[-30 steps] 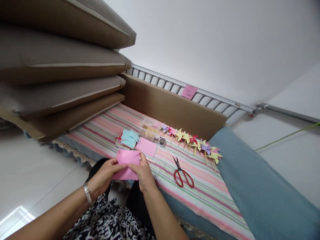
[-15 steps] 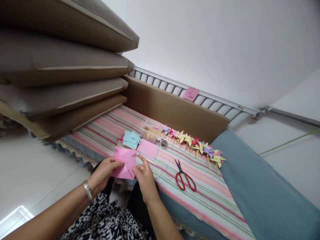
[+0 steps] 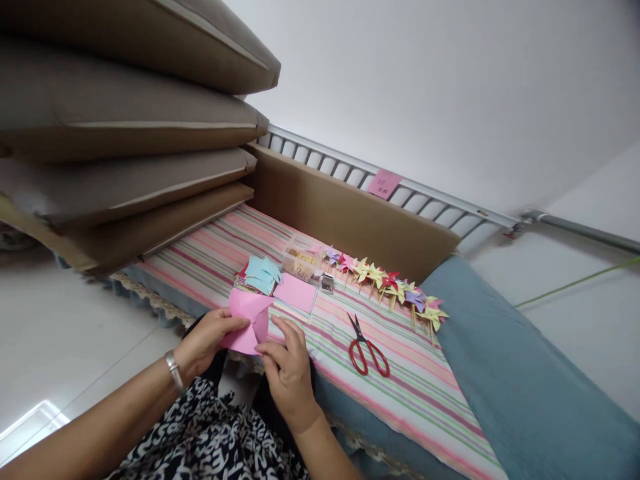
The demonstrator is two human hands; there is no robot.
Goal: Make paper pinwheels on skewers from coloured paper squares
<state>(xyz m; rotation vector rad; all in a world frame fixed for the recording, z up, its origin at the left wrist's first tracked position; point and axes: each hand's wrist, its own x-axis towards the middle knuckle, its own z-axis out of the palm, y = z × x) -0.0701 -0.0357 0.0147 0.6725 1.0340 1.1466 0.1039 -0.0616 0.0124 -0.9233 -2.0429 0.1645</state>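
A pink paper square with slit corners [image 3: 246,308] is held in front of me, one of its points curling inward toward the middle. My left hand [image 3: 213,337] grips its left side, thumb on top near the centre. At the lower right edge, my right hand [image 3: 287,363] pinches the paper between thumb and fingers. Just beyond lie a stack of pink paper [image 3: 296,293] and a pile of cut light-blue paper [image 3: 263,275]. Red-handled scissors [image 3: 367,350] rest on the striped cloth to the right, blades pointing away.
A clear plastic box [image 3: 301,259] holds small sticks, with a small dark metal item [image 3: 327,283] beside it. Finished paper pinwheels [image 3: 390,287] line the brown board [image 3: 340,213]. Stacked cushions [image 3: 150,140] rise at the left. A pink note [image 3: 384,183] hangs on the railing.
The paper, flatter before, now has a point bent inward. My right hand has shifted slightly left and down along its edge. The left hand keeps its grip.
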